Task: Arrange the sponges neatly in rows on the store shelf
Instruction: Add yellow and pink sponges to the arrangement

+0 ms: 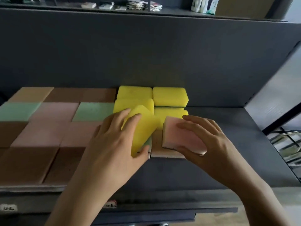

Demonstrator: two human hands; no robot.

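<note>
My left hand [114, 137] grips a tilted yellow sponge [143, 128], fingers over its top and thumb under its near end. Beside it, my right hand [206, 137] holds a pink sponge [182, 136] with a dark underside, fingers on top and thumb at the near corner; it lies on another sponge [164, 154] below. Behind them, yellow sponges [169, 96] stand stacked against the back wall. To the left, brown, pink and green sponges [53, 115] lie in rows on the dark shelf [228, 144].
The shelf's right part up to the side panel [275, 88] is bare. A price label [110, 204] sits on the front edge. An upper shelf [146, 12] carries packets and boxes. A wire rack [286, 144] shows at the far right.
</note>
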